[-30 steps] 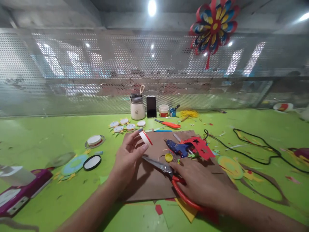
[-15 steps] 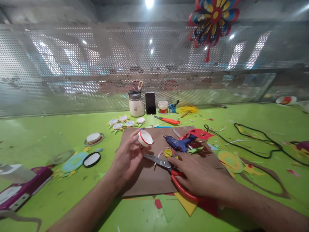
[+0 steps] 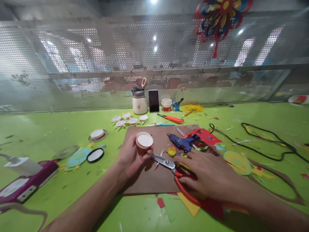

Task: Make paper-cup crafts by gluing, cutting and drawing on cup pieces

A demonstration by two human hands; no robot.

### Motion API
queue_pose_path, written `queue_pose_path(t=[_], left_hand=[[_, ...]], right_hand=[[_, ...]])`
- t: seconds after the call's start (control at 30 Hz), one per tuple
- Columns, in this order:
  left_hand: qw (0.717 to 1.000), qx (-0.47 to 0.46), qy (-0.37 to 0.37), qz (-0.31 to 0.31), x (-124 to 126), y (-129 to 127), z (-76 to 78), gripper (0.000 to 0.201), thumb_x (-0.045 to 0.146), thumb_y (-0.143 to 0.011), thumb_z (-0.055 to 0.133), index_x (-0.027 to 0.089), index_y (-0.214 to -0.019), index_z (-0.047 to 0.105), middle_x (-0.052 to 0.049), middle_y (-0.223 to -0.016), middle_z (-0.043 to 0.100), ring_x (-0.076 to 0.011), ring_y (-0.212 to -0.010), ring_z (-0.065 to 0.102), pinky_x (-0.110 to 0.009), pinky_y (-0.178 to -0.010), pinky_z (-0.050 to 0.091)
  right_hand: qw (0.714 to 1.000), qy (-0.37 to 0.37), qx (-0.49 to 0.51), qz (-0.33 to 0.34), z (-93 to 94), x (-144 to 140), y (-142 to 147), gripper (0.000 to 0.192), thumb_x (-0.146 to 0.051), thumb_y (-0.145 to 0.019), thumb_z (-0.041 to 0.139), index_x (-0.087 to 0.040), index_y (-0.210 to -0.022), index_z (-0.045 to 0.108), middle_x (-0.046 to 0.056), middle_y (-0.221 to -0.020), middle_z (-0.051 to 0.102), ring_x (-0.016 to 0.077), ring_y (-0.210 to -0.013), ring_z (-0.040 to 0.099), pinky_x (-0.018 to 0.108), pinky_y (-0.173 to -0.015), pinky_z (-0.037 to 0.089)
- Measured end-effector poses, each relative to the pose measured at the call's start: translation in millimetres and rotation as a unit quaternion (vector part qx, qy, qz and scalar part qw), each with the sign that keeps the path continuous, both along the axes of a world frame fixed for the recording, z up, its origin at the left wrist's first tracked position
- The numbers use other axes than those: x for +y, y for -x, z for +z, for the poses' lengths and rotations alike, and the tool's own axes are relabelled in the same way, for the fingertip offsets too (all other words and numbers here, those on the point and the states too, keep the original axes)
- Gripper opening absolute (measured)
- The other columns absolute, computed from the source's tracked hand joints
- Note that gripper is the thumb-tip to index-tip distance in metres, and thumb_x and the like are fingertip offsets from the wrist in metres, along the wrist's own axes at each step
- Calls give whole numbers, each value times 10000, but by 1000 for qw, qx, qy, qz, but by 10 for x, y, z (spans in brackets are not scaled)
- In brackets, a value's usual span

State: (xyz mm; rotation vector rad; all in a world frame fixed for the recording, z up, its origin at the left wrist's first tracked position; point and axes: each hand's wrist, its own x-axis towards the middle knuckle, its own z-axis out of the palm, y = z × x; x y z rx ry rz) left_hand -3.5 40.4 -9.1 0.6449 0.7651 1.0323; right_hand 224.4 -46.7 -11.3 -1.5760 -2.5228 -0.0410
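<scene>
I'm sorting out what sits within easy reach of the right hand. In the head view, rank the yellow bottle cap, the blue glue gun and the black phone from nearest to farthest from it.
From the right hand:
1. Yellow bottle cap, just ahead, to its left.
2. Blue glue gun, farther ahead on the brown board.
3. Black phone, upright at the back fence.

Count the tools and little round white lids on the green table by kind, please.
Scissors, under the right hand: 1
Glue gun: 1
Orange knife: 1
Lid in left hand: 1
Lids by the jar: 5
Total: 9
</scene>
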Motion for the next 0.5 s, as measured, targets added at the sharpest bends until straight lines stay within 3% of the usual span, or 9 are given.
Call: queue_pose_path(t=[0.13,0.23,0.33,0.4,0.5], left_hand=[[1000,6,1,-1,-24,2,37,294,319,-999,398,160,-840,586,-46,-594,602,-127,-434,520,-175,-359,373],[1000,7,1,-19,-51,-11,68,365,373,-1011,385,153,-818,603,-45,-549,580,-121,-401,491,-173,-339,351],[1000,3,7,-26,-65,-25,76,412,443,-1018,396,153,-811,603,-61,-569,600,-127,-428,521,-175,-356,386],[1000,-5,10,-18,-62,-34,70,424,483,-1016,408,159,-811,590,-72,-617,628,-132,-472,557,-180,-390,432],[1000,-18,11,-8,-42,-46,60,479,522,-1018,379,146,-810,591,-104,-650,654,-134,-504,578,-179,-414,455]], right_hand=[[997,-32,65,-18,22,48,-61,334,-259,-930,541,-238,-1235,677,109,-1041,726,296,-967,657,407,-789,490],[984,-29,175,-21,50,95,-104,279,-139,-879,476,-203,-989,724,81,-939,730,230,-852,657,359,-756,486],[960,-20,279,-30,66,125,-127,232,-147,-858,466,-215,-781,674,31,-813,715,184,-745,641,311,-681,470],[953,-14,300,-39,61,142,-129,233,-163,-867,468,-223,-778,674,24,-825,721,182,-750,648,303,-669,469],[957,-10,287,-33,40,169,-118,252,-192,-918,469,-230,-922,718,43,-981,750,204,-883,676,320,-762,486]])
